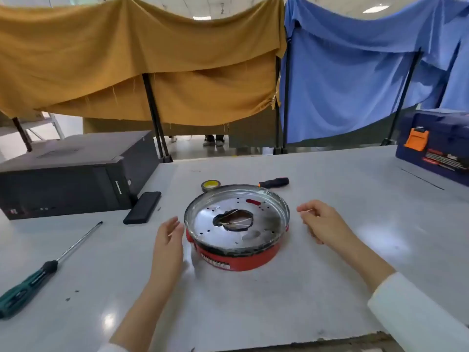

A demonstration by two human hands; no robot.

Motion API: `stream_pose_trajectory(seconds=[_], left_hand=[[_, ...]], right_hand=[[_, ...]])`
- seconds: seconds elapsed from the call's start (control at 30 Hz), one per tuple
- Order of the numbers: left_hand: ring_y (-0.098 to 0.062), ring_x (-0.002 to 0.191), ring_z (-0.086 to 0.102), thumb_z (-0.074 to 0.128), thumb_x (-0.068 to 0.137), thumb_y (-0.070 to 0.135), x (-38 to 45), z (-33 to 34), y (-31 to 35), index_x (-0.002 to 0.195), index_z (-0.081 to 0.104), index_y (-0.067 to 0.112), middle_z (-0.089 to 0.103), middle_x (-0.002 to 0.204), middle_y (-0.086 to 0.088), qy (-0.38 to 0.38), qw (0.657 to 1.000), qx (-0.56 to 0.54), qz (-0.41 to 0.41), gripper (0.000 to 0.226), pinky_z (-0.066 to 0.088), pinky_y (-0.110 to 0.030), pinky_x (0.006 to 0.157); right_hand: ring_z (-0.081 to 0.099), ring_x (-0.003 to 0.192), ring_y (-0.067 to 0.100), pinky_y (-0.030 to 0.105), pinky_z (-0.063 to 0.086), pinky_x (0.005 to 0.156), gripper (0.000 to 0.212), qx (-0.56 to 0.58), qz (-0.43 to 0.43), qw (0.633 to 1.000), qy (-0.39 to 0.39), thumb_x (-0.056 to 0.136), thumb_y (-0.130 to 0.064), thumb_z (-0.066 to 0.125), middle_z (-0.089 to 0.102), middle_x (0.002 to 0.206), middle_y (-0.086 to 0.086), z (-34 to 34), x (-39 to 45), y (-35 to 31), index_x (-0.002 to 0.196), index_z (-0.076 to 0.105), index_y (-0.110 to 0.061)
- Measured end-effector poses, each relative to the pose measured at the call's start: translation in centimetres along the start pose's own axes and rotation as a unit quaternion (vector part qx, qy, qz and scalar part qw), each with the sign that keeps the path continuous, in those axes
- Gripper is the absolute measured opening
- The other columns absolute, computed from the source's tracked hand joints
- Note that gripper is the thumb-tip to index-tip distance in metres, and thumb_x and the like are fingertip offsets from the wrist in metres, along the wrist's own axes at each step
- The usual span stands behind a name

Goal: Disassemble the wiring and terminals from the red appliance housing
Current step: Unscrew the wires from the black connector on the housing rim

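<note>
Left hand [168, 237] spread beside the red housing [236, 255], likely to steady it; right hand [321, 221] hovers loosely curled, empty; wiring [233, 218] untouched.

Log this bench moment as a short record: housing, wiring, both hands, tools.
housing: red appliance housing on the white table, metal plate on top
wiring: thin wires visible through the plate's centre hole
left hand: open, beside the housing's left edge, holding nothing
right hand: loosely curled, apart from the housing, holding nothing
tools: green-handled screwdriver far left; black-handled tool behind the housing
</note>
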State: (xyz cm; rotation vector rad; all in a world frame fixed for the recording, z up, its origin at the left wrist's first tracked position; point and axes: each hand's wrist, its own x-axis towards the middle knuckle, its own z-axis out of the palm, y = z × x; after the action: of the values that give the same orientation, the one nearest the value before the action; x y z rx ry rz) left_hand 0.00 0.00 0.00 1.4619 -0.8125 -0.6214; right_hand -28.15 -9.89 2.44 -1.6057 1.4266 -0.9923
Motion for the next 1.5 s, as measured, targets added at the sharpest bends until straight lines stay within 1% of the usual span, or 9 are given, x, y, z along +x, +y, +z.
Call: stream_pose_trajectory(seconds=[0.17, 0.23, 0.4, 0.8, 0.9, 1.0, 1.13, 1.3, 1.5], left_hand=[[-0.027, 0.079, 0.061, 0.047, 0.090, 0.023, 4.8, 2.3, -0.2, 0.133, 0.039, -0.001, 0.061, 0.104, -0.019, -0.043, 0.994, -0.003, -0.097, 0.050, 0.048, -0.039, 0.060], [-0.020, 0.065, 0.057, 0.048, 0.087, 0.023, 5.9, 2.6, 0.0, 0.131, 0.040, -0.003, 0.059, 0.113, -0.025, -0.060, 0.992, -0.006, -0.115, 0.052, 0.041, -0.028, 0.047], [-0.023, 0.100, 0.067, 0.055, 0.082, 0.021, 6.6, 2.6, -0.6, 0.119, 0.063, 0.022, 0.067, 0.117, -0.004, -0.095, 0.989, -0.063, -0.098, 0.037, 0.054, -0.042, 0.084], [-0.021, 0.096, 0.068, 0.046, 0.083, 0.004, 6.8, 2.7, -1.1, 0.111, 0.066, 0.027, 0.072, 0.106, 0.000, -0.081, 0.987, -0.101, -0.091, 0.041, 0.053, -0.040, 0.084], [-0.021, 0.097, 0.068, 0.046, 0.085, 0.006, 6.8, 2.7, -1.0, 0.111, 0.066, 0.027, 0.071, 0.107, 0.000, -0.081, 0.986, -0.109, -0.096, 0.039, 0.053, -0.040, 0.084], [-0.022, 0.101, 0.066, 0.046, 0.090, 0.014, 6.7, 2.7, -0.8, 0.116, 0.065, 0.025, 0.070, 0.110, 0.000, -0.086, 0.986, -0.109, -0.097, 0.034, 0.051, -0.042, 0.090], [-0.022, 0.097, 0.066, 0.048, 0.090, 0.034, 6.6, 2.5, -0.7, 0.104, 0.069, 0.020, 0.070, 0.107, 0.002, -0.115, 0.983, -0.105, -0.100, 0.028, 0.049, -0.039, 0.085], [-0.002, 0.103, 0.062, 0.041, 0.097, 0.021, 7.4, 1.2, -1.6, 0.116, 0.060, 0.032, 0.064, 0.117, 0.016, -0.029, 0.997, -0.064, -0.028, 0.028, 0.047, -0.029, 0.092], [-0.003, 0.107, 0.059, 0.046, 0.096, 0.003, 8.0, -0.6, -2.8, 0.128, 0.042, 0.045, 0.056, 0.124, 0.016, -0.112, 0.982, 0.109, 0.103, 0.054, 0.048, -0.027, 0.089]], right_hand=[[0.055, 0.070, 0.020, 0.030, 0.046, 0.070, 0.024, -0.169, 0.036, 0.985, 0.018, 0.090, -0.022, 0.048, 0.058, 0.090, -0.002, 1.1, 4.6, 1.9, 0.112, 0.056, -0.018], [0.058, 0.093, 0.025, 0.032, 0.043, 0.077, 0.029, -0.273, 0.041, 0.961, 0.017, 0.092, -0.027, 0.045, 0.059, 0.112, 0.001, 1.6, 5.5, 2.3, 0.120, 0.050, -0.020], [0.059, 0.099, 0.031, 0.033, 0.036, 0.067, 0.040, -0.390, -0.002, 0.918, 0.068, 0.096, -0.028, 0.039, 0.053, 0.128, 0.008, 3.1, 5.1, 4.4, 0.135, 0.035, -0.020], [0.060, 0.089, 0.027, 0.031, 0.042, 0.066, 0.043, -0.464, -0.024, 0.885, 0.044, 0.096, -0.022, 0.033, 0.061, 0.111, 0.000, 2.2, 4.9, 5.4, 0.137, 0.033, -0.035], [0.058, 0.084, 0.020, 0.030, 0.038, 0.063, 0.033, -0.411, -0.023, 0.910, 0.043, 0.094, -0.025, 0.037, 0.062, 0.091, -0.009, 1.6, 5.2, 5.7, 0.117, 0.053, -0.042], [0.052, 0.058, 0.008, 0.027, 0.037, 0.056, 0.029, -0.124, -0.017, 0.991, 0.055, 0.089, -0.014, 0.047, 0.054, 0.058, -0.011, 1.0, 6.1, 5.6, 0.093, 0.071, -0.031], [0.050, 0.044, 0.015, 0.018, 0.030, 0.038, 0.030, 0.186, -0.029, 0.979, 0.077, 0.087, -0.005, 0.044, 0.062, 0.061, -0.001, 0.6, 6.0, 4.2, 0.091, 0.073, -0.014], [0.073, 0.074, 0.016, 0.017, 0.046, 0.051, 0.013, 0.193, -0.149, 0.965, 0.092, 0.093, -0.015, 0.058, 0.075, 0.090, -0.003, 1.4, 4.9, 3.2, 0.091, 0.054, -0.027], [0.069, 0.079, -0.001, 0.017, 0.053, 0.061, 0.007, 0.040, -0.220, 0.972, 0.073, 0.094, -0.044, 0.046, 0.070, 0.095, -0.024, 2.3, 4.4, 3.7, 0.093, 0.052, -0.046]])
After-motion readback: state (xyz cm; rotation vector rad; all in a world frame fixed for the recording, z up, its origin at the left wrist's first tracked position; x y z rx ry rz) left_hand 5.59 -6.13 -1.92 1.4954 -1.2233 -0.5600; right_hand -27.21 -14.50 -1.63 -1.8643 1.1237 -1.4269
